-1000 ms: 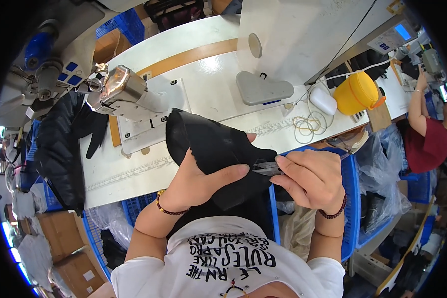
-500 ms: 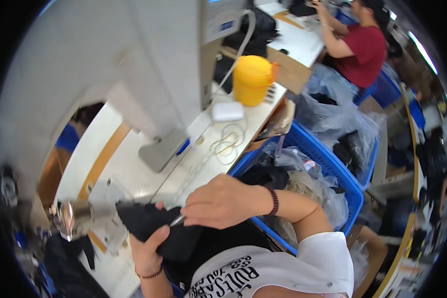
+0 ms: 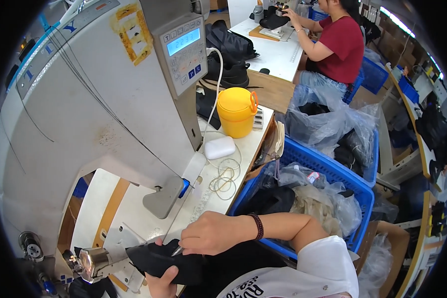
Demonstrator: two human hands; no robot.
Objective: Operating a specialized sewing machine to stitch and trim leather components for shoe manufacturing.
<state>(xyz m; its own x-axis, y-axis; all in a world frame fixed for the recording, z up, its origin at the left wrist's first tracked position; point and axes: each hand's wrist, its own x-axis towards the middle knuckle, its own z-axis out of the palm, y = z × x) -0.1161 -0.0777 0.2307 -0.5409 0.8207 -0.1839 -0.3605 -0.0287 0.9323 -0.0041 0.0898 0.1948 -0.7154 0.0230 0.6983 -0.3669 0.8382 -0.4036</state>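
A black fabric piece, shaped like a shoe upper (image 3: 156, 259), is held in front of me at the lower middle. My left hand (image 3: 163, 282) grips it from below, the thumb on the near side and a fingertip showing at its top edge. My right hand (image 3: 208, 234) is closed around a small pointed metal tool (image 3: 177, 251). The tool's tip meets the black fabric; its exact kind is hard to make out. Just left of the piece is the metal working end of a sewing machine (image 3: 95, 263).
The big machine body (image 3: 99, 99) with a control panel (image 3: 184, 49) fills the left. A yellow lidded bucket (image 3: 236, 116), a white case (image 3: 219, 148) and coiled cord (image 3: 223, 184) lie on the white table. Blue baskets (image 3: 365, 211) stand at right. A person in red (image 3: 340, 49) works beyond.
The view has shifted, showing more of the machine and panel. My hands still hold the black piece and the tool, and the tool's tip sits near the piece's upper edge.
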